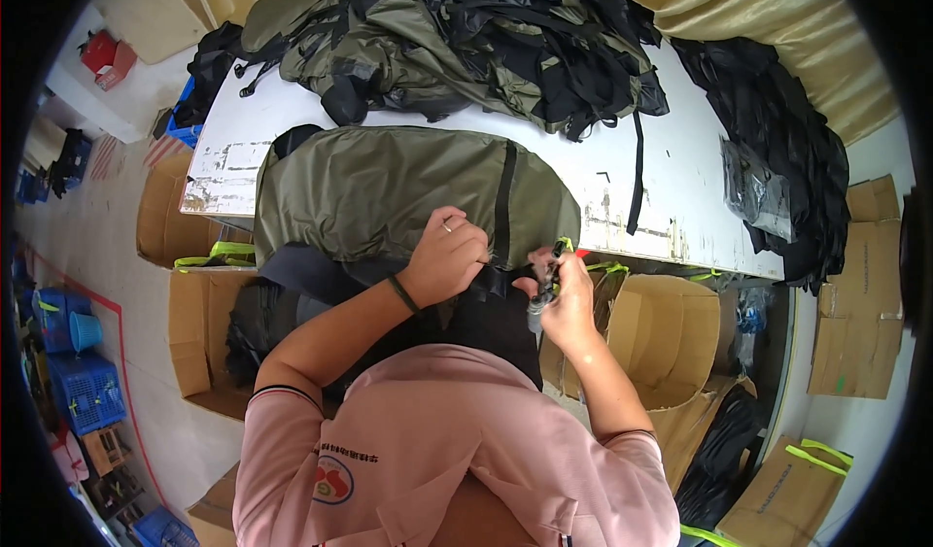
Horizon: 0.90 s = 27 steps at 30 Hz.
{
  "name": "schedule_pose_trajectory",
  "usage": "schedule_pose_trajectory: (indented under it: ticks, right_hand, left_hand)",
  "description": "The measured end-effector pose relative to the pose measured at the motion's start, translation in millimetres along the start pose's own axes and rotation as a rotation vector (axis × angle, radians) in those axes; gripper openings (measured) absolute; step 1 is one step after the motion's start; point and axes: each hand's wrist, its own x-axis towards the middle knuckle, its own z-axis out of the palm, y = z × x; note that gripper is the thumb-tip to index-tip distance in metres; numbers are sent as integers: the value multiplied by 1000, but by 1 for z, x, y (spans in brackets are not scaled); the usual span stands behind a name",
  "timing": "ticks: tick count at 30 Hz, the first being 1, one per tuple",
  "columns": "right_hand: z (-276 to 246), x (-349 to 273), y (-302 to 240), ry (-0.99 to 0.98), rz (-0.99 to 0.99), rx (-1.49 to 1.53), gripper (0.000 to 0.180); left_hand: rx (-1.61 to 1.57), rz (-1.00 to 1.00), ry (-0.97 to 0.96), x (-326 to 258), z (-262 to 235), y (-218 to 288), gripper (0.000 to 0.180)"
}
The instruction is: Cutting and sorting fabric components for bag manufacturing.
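An olive green fabric bag (389, 188) lies across the near edge of the white table, with a black strap (504, 192) running over its right part. My left hand (449, 256) is closed in a pinch at the bag's near edge, just left of that strap; what exactly sits between the fingertips is too small to make out. In my right hand (566, 299) is a small hand tool (536, 309) with black and yellow-green parts and a grey end. Its exact kind is hidden by the fingers. Dark fabric hangs below the bag against my lap.
Olive and black bags (457, 42) are heaped at the back of the white table (680, 188). More black fabric (777, 149) hangs over its right side. Open cardboard boxes (666, 333) stand under both sides. Blue baskets (86, 392) are on the floor at far left.
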Motion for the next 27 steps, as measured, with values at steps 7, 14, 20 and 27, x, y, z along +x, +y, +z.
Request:
schedule_pose_trajectory:
  ticks: [7, 14, 20, 27]
  right_hand:
    - [2, 12, 8, -18, -93, -170, 35]
    - [1, 6, 44, 45, 116, -12, 23]
    - [5, 4, 46, 46, 193, 106, 22]
    - [1, 3, 52, 107, 202, 119, 19]
  left_hand:
    - [-4, -147, -112, -18, -15, -12, 41]
    - [332, -366, -37, -101, -58, -51, 45]
    - [427, -424, -7, -132, -73, -53, 40]
    - [540, -436, -114, -156, -75, -59, 27]
